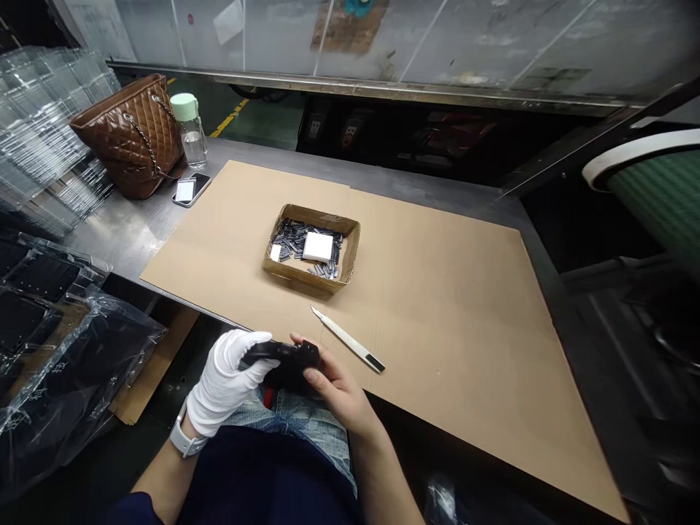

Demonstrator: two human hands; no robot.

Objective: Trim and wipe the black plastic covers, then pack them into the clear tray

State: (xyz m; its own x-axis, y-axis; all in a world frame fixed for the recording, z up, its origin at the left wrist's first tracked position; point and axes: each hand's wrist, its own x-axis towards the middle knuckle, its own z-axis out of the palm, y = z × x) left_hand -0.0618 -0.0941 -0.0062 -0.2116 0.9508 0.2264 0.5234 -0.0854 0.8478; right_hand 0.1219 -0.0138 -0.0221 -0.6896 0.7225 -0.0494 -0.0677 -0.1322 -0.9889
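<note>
both hands grip a small black plastic part (284, 361) above the lap, at the near edge of the workbench: the white-gloved left hand (227, 383) curls around its left end, the bare right hand (333, 390) closes its fingers on the right. just beyond, a white craft knife (350, 340) lies on a cardboard sheet (464, 313); farther back sit a cardboard box of dark parts (311, 249), a phone (191, 189), a water bottle (191, 127) and a brown quilted handbag (131, 135).
</note>
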